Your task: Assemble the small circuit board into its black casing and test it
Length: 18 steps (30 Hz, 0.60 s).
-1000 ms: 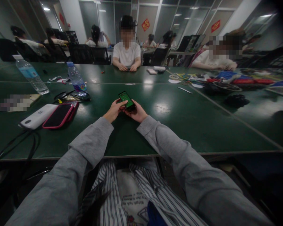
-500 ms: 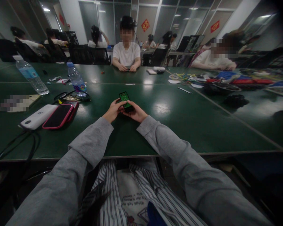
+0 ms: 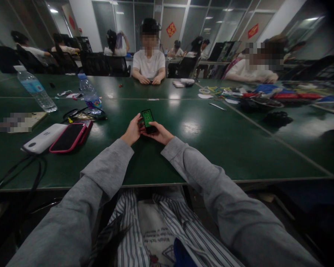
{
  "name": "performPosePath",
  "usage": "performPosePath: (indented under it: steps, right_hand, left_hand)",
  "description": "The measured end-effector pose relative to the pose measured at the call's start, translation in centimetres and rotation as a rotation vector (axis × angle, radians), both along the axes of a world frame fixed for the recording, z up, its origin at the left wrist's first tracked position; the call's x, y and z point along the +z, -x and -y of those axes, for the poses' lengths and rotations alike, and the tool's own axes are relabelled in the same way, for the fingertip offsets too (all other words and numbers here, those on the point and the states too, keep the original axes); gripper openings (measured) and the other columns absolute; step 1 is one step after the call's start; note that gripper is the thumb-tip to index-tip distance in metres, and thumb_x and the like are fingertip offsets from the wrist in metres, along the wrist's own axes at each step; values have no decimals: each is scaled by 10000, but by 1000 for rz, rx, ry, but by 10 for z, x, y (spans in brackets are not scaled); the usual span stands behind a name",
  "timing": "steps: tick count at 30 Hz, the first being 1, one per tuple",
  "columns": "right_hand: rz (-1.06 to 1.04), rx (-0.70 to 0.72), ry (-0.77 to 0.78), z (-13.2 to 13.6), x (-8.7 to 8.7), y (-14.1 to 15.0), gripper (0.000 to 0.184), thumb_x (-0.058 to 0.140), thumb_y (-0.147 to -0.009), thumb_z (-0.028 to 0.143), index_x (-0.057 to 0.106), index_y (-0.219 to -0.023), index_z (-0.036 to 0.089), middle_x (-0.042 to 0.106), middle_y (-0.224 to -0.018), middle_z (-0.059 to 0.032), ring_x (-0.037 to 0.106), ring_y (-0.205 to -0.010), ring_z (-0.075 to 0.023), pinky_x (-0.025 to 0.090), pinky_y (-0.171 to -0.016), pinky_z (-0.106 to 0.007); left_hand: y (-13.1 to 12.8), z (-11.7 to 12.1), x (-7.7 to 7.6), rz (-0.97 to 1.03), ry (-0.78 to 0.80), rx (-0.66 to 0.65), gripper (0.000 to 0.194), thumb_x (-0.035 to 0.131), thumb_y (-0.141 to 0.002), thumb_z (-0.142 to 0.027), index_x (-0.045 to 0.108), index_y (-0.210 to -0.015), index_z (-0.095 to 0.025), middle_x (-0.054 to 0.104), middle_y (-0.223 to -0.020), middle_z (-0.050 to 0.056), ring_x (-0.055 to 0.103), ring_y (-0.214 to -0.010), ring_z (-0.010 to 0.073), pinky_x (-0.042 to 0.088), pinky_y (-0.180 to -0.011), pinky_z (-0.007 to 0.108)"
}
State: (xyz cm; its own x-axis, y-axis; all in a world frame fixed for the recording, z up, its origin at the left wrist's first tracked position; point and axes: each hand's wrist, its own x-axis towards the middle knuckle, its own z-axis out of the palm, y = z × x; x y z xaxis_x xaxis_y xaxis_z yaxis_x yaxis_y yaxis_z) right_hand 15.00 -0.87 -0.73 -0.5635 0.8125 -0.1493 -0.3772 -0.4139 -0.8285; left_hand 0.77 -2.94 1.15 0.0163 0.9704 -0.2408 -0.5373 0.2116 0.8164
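A black smartphone (image 3: pixel 147 118) with a lit green screen is held between both hands above the green table (image 3: pixel 167 163). My left hand (image 3: pixel 133 130) grips its left side, the thumb along the edge and clear of the screen. My right hand (image 3: pixel 161 132) holds the lower right, with its thumb resting on the screen. Fingers of both hands go under the phone and are partly hidden. The small pattern on the screen is too fine to read.
To the left lie a phone in a pink case (image 3: pixel 69 138), a white power bank (image 3: pixel 44 138) and two water bottles, one at the far left (image 3: pixel 36 89), one nearer (image 3: pixel 89 94). A pen (image 3: pixel 217 106) and tangled cables (image 3: pixel 219 90) lie right. A person (image 3: pixel 149 63) sits opposite.
My left thumb has lifted off the screen to the phone's left edge, and my right thumb has shifted a little lower on the screen. Both hands still hold the phone.
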Motion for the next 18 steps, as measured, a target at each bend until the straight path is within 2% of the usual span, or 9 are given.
performPosePath:
  steps: [7, 14, 18]
  right_hand:
    - [7, -17, -24, -1, -2, 1, 154, 499, -915, 179, 622, -984, 120, 729, -840, -106, 710, -801, -166, 616, -808, -303]
    - [38, -52, -59, -2, -1, 0, 130, 491, -906, 164, 592, -982, 132, 706, -790, -81, 692, -734, -166, 628, -775, -339]
    - [122, -165, -127, -2, 0, 3, 117, 584, -855, 157, 544, -963, 177, 667, -799, -37, 664, -707, -147, 627, -700, -311]
  left_hand:
    - [0, 4, 3, 60, 20, -10, 497, 478, -912, -626, 591, -1124, -190, 668, -755, 67, 643, -670, 207, 437, -605, 319]
    - [1, 4, 3, 89, -4, -35, 510, 486, -902, -630, 586, -1117, -178, 653, -737, 72, 622, -650, 207, 435, -601, 319]
    - [1, 5, 2, 77, -5, -23, 506, 507, -896, -623, 591, -1138, -186, 657, -760, 75, 630, -678, 211, 451, -628, 319]
